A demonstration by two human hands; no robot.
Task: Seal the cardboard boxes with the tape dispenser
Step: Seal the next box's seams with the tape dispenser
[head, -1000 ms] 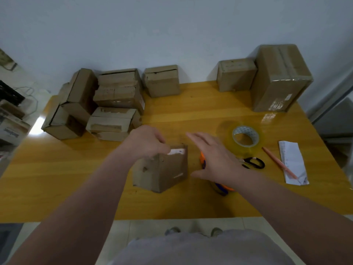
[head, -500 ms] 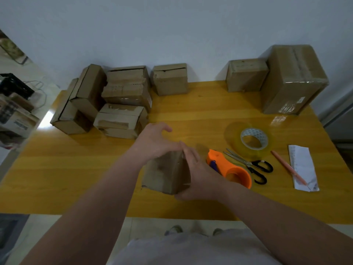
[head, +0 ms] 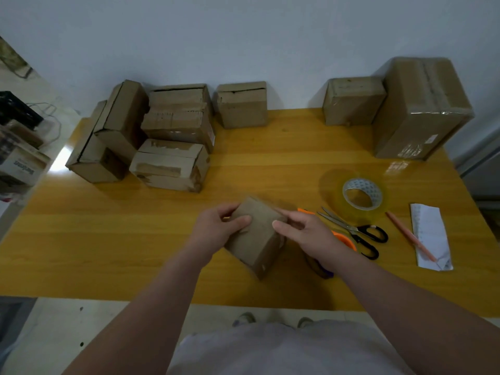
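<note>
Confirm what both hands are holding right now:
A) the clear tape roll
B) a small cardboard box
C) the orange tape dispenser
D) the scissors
B: the left hand and right hand grip the small cardboard box from either side, while the orange tape dispenser and scissors lie on the table.

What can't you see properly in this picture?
Head view only:
1. Tape dispenser: mostly hidden behind the right hand; only orange bits show.
2. Small cardboard box: the left hand and right hand cover its sides, so any tape there is hidden.
3. Big taped box: its label is too small and blurred to read.
4. Printed box on the floor: cut off by the left edge.
</note>
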